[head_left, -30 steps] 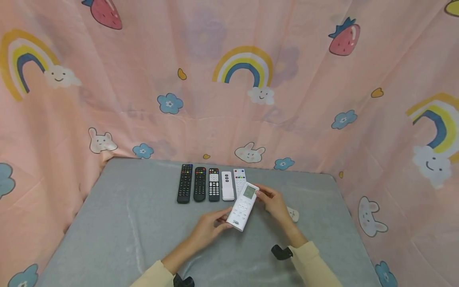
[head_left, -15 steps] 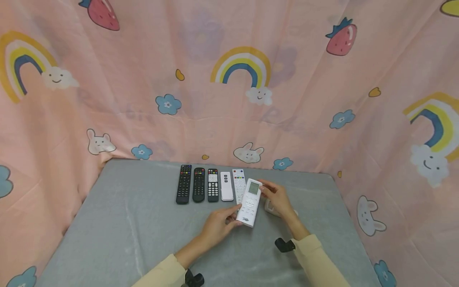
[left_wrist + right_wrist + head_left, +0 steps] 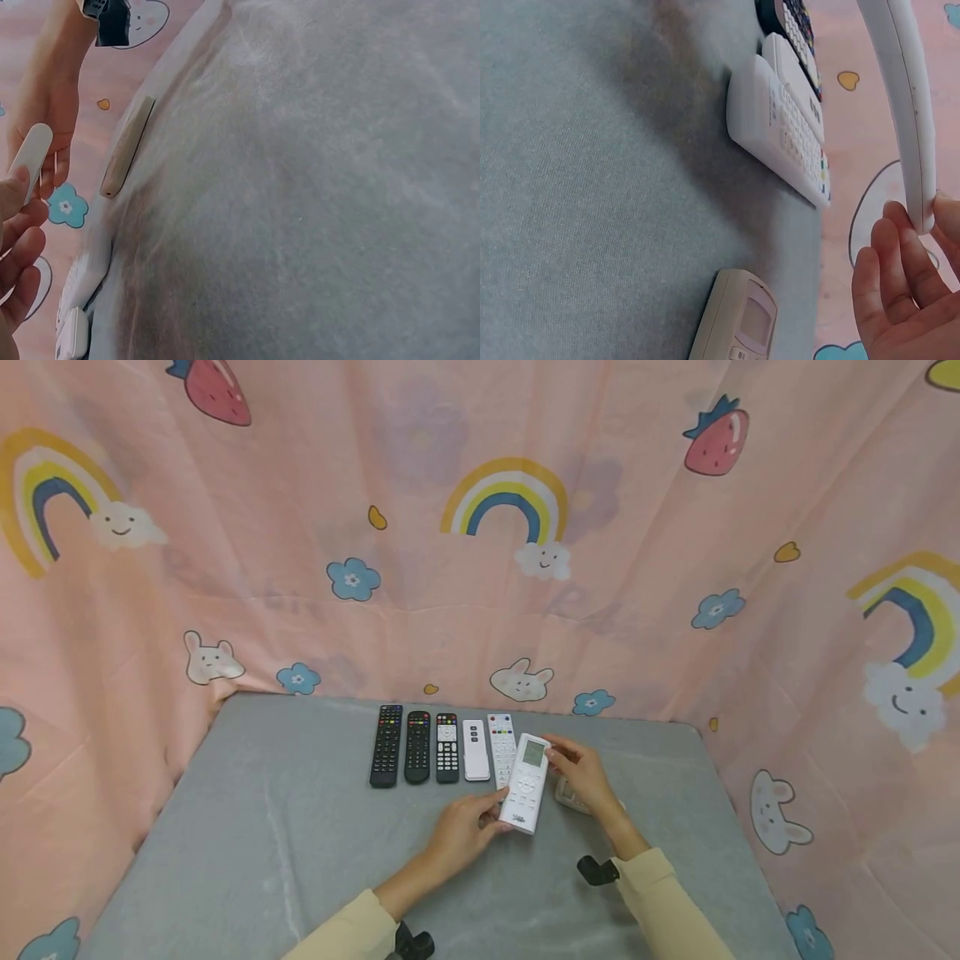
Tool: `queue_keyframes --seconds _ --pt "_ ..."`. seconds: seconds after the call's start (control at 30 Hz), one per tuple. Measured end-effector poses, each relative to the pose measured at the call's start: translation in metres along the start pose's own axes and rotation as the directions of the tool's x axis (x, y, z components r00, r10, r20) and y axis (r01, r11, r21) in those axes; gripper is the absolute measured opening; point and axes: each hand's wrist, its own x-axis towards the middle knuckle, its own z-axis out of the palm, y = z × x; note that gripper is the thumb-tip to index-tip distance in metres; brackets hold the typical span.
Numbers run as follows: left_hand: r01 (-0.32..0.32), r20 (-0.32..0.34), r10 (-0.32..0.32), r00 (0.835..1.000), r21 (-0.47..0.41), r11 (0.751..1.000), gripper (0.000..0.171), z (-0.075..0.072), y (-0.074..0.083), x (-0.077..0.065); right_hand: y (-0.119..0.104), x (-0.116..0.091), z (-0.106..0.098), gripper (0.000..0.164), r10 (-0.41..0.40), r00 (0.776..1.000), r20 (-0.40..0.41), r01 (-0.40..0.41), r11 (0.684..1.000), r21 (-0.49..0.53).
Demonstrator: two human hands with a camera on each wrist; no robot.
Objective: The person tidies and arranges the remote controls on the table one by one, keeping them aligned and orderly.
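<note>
Both hands hold a white remote control (image 3: 523,787) with a small grey screen, raised above the table and tilted. My left hand (image 3: 459,833) pinches its lower end between thumb and fingers; in the left wrist view the thumb (image 3: 13,191) lies on it. At the screen end, my right hand (image 3: 588,775) pinches the upper corner, and the right wrist view shows that end between thumb and fingertips (image 3: 909,225). Behind it, a white remote with coloured buttons (image 3: 501,735) is partly covered. A beige remote (image 3: 739,319) lies beneath my right hand, partly hidden by it in the head view.
Left of the white remote with coloured buttons, a row holds a slim white remote (image 3: 476,752), a black remote with white keys (image 3: 447,768) and two black remotes, one long (image 3: 386,747), one rounded (image 3: 417,747). The grey cloth-covered table (image 3: 225,827) meets a pink patterned curtain (image 3: 300,527).
Both hands have carried the white remote to the right and turned it more upright. The beige remote's screen end now shows left of my right hand.
</note>
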Motion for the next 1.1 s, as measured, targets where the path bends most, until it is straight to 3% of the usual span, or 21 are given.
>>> queue_keyframes --seconds 0.5,0.73,0.87,1.1 --pt "-0.006 -0.009 0.007 1.0 0.054 0.999 0.056 0.009 0.003 0.01 0.002 0.005 -0.005 0.037 -0.05 0.999 0.011 0.051 0.996 -0.068" --pt "0.014 -0.028 -0.014 1.0 -0.006 1.0 0.054 0.014 0.005 0.015 0.001 0.009 -0.007 0.037 -0.05 0.999 0.005 0.05 0.995 -0.085" --pt "0.037 -0.006 -0.037 0.999 -0.056 0.998 0.051 0.018 0.003 0.019 0.001 0.013 -0.007 0.037 -0.018 1.0 -0.013 0.016 0.995 -0.095" --pt "0.044 0.01 -0.044 0.999 -0.03 0.999 0.049 0.021 0.002 0.028 0.003 0.025 -0.01 0.037 -0.002 0.999 -0.035 -0.002 0.993 -0.116"
